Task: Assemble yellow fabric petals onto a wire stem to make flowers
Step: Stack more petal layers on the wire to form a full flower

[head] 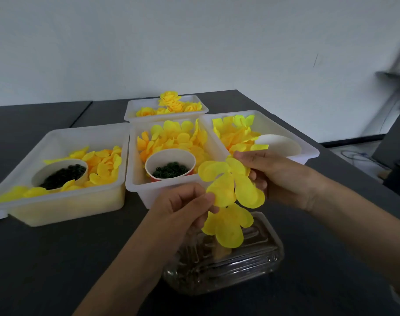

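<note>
While both hands worked above the near edge of the dark worktop (46,258), the left hand (183,206) had its fingers curled in, pinching the edge of a yellow petal piece (235,188), and the right hand (276,176) gripped the same cluster from the far side, thumb on top. A second petal layer (228,226) hung just beneath the first; no wire stem could be made out between them. Directly under the petals stood a clear glass dish (258,263) with ribbed walls, its contents too blurred to tell.

Beyond the hands sat four white plastic tubs. The middle tub (135,179) held loose yellow petals and a paper cup (170,166) of small dark green rings. The left tub (69,201) held more petals around a white bowl (60,173) of the same dark rings. The right tub (308,151) held petals and a white bowl (278,144) lying tilted. The far tub (130,115) carried finished yellow flowers (171,102).

Behind the worktop rose a plain pale wall (194,42); at the right, a blurred grey frame (397,74) and cables on the floor.
</note>
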